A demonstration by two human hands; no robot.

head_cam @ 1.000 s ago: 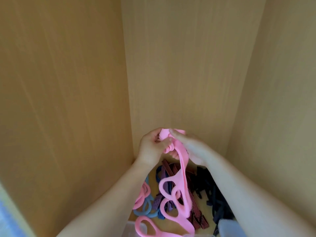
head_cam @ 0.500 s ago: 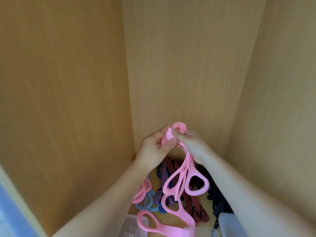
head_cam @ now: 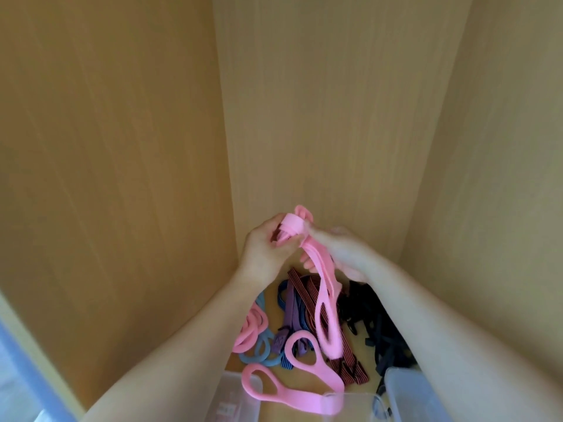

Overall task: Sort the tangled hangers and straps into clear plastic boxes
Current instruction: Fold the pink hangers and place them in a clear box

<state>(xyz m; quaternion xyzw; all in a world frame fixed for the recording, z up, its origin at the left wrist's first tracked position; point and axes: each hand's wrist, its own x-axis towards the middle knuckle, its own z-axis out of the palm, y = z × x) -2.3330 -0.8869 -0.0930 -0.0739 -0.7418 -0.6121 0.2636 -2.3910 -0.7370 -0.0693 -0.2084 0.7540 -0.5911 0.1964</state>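
Now, compared with 1 s ago, the long pink looped elastic strap (head_cam: 318, 264) carries a thicker roll at its top end, pinched by left hand (head_cam: 268, 251) and right hand (head_cam: 345, 254) above the tangled strap pile (head_cam: 301, 300), so coiling advances; clear plastic box (head_cam: 408, 388) awaits below.

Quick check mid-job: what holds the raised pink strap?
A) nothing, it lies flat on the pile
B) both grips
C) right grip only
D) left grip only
B: the left grip and the right grip both pinch the bunched top of the pink strap, and its loops hang below them.
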